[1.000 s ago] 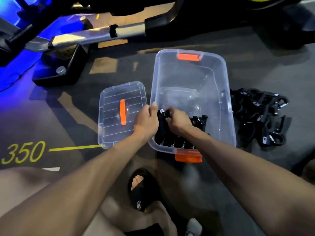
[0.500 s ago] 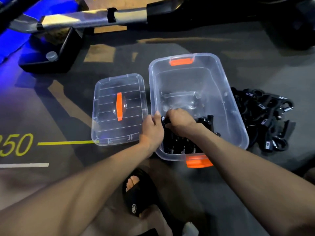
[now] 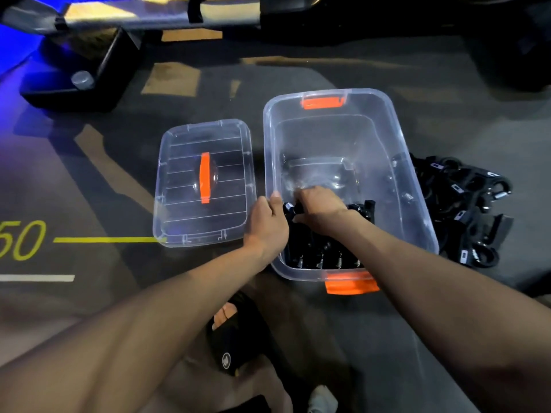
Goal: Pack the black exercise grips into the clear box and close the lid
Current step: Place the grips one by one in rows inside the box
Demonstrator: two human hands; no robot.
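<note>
The right hand (image 3: 319,210) is gripping a black exercise grip (image 3: 290,208) inside the clear box (image 3: 417,204), adding to a row at the near end, while the left hand (image 3: 267,225) is clasping the rim. Most grips (image 3: 465,210) are lying piled on the floor; the lid (image 3: 179,222) is sitting off.

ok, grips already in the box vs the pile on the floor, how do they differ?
The grips in the box stand packed side by side at the near end of the clear box; the pile on the floor lies tangled in a heap to the box's right.
The right hand is on the boxed grips and the left hand grips the box's left rim; no hand touches the pile.
Both sets are black with small metal springs.
</note>
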